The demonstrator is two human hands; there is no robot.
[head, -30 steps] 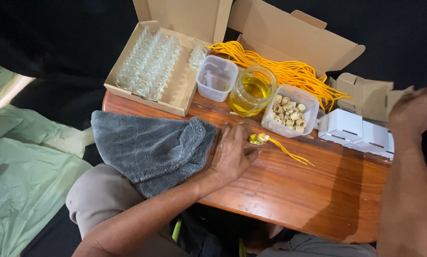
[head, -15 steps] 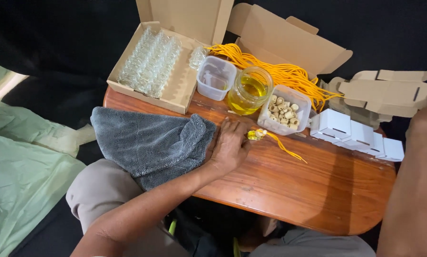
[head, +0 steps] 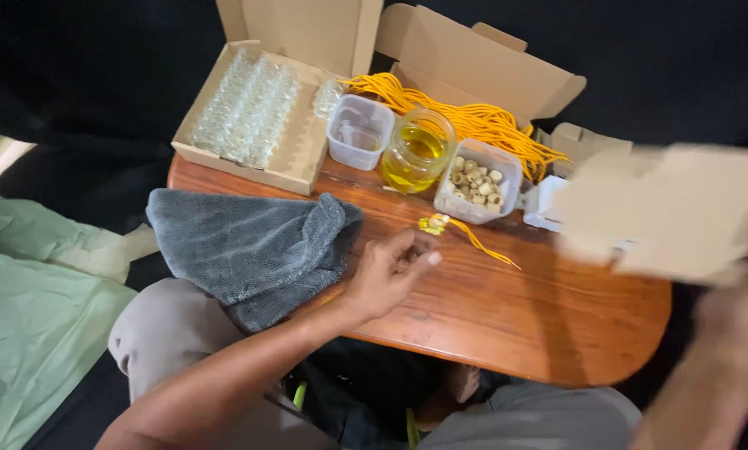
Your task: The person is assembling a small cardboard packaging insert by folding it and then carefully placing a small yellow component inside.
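Note:
My left hand (head: 390, 271) hovers over the wooden table (head: 540, 317), fingers loosely curled and holding nothing. Just beyond its fingertips lies a small yellow piece with an orange string (head: 436, 223). My right hand (head: 736, 312) is at the right edge, blurred, gripping a brown cardboard box (head: 682, 208) that it holds above the table's right side. The box hides the small white boxes (head: 545, 204) behind it, except for one corner.
A grey towel (head: 249, 246) lies on the table's left and over my knee. At the back stand a carton of small glass bottles (head: 249, 108), an empty plastic tub (head: 359, 132), a jar of yellow oil (head: 420, 150), a tub of beads (head: 478, 182), and orange strings (head: 474, 117) in an open carton.
My left hand has drawn back off the yellow piece, towards me. My right hand has swung the cardboard box in over the right side of the table.

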